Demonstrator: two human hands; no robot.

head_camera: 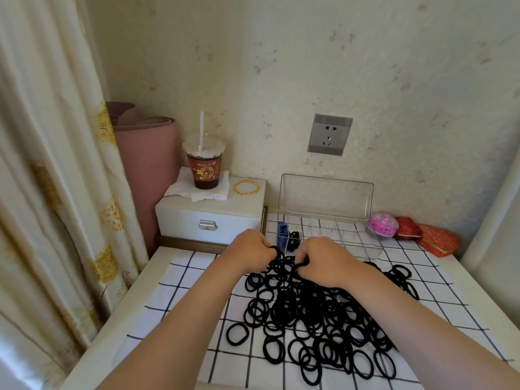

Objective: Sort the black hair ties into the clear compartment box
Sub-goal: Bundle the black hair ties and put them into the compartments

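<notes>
Both hands at far edge of the heap of black elastic hair ties (315, 313); left hand (250, 253) and right hand (323, 260) each have fingers curled round a few ties. Clear plastic compartment box (363, 243), lid up, lies just beyond the knuckles toward the tabletop's back edge, long axis left-right; the right hand looks nearer its empty cells.

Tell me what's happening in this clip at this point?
A person is sorting black hair ties from a big pile on a checked cloth. The left hand and right hand are both at the far edge of the pile, each gripping ties. The clear box sits just beyond them with its lid up. One compartment near its left end holds a few black ties, one beside it holds something blue, and the rest look empty. Most ties remain loose.
</notes>
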